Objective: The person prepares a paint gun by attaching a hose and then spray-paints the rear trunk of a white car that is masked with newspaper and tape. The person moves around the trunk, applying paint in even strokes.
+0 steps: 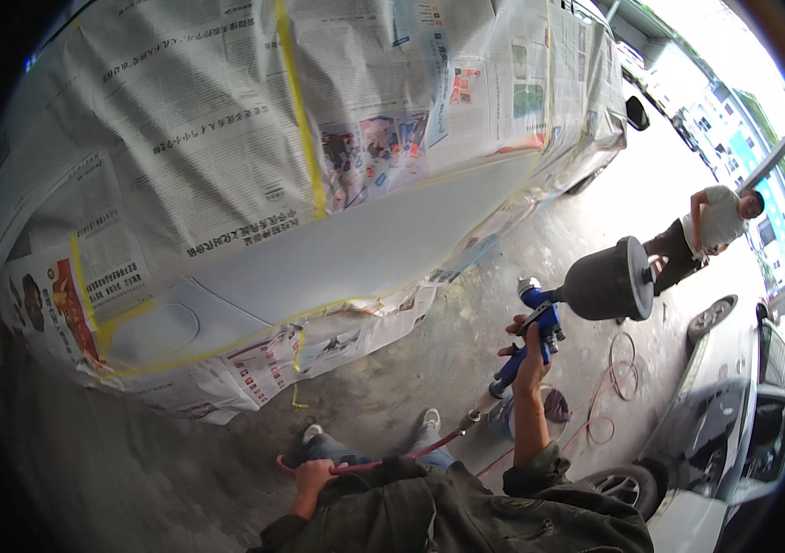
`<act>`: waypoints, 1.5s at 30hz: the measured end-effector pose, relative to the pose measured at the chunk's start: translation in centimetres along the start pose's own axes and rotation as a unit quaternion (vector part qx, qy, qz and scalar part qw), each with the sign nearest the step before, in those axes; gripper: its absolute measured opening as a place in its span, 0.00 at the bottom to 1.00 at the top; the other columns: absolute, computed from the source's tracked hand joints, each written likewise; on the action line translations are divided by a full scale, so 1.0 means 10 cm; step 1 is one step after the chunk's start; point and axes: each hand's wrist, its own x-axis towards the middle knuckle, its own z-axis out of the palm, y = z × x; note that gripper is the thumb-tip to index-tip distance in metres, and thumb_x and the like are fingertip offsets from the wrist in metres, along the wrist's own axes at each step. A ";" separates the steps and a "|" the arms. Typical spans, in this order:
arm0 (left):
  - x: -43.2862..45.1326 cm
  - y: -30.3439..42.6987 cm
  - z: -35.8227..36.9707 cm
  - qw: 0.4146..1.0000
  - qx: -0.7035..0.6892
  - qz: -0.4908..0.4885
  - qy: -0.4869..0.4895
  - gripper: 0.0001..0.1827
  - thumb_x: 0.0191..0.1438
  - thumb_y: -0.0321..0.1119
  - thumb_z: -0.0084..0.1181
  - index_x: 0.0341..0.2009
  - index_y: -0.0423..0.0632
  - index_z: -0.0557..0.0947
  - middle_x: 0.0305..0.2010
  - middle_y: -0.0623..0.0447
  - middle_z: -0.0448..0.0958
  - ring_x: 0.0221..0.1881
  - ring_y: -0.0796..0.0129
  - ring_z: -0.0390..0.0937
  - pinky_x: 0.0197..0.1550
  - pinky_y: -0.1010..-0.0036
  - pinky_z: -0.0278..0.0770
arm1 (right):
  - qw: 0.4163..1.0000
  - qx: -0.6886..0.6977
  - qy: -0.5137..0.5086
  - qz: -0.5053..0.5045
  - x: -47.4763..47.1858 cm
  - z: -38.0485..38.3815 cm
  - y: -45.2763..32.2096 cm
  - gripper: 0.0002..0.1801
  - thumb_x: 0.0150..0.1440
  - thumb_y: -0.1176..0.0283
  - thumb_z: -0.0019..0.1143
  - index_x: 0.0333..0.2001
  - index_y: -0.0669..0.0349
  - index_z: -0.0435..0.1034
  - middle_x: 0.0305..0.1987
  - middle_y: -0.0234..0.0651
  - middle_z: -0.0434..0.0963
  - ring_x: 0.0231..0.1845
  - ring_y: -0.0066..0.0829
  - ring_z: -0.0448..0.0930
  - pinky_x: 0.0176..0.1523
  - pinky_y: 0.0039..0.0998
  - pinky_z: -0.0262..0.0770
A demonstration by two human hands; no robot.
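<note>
My right hand (532, 352) grips a blue spray gun (537, 314) by its handle, with a black paint cup (606, 282) fixed to it and a red air hose (434, 444) running from its base. Lower left, my left hand (313, 478) is closed around the same hose, in front of my body. The gun's silver nozzle points towards a car covered in newspaper (212, 138) and yellow masking tape (299, 110). Between the sheets a long pale grey body panel (364, 249) lies bare, with curved contours at its left end. The gun is apart from the panel.
A bucket (503, 418) with a dark cloth stands on the concrete floor (392, 387) beside my right forearm. Loops of hose (613, 387) lie farther right. A silver car (703, 415) is parked at the right. Another person (717, 221) stands beyond the paint cup.
</note>
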 end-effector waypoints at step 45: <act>-3.29 -10.38 -3.77 0.971 0.052 -0.095 -0.213 0.23 0.54 0.47 0.58 0.26 0.35 0.78 0.19 0.36 0.70 0.22 0.44 0.69 0.27 0.60 0.66 | 0.985 0.078 0.138 0.074 -8.29 6.85 1.37 0.28 0.61 0.52 0.51 0.54 0.64 0.61 0.46 0.45 0.70 0.41 0.31 0.78 0.34 0.28 0.80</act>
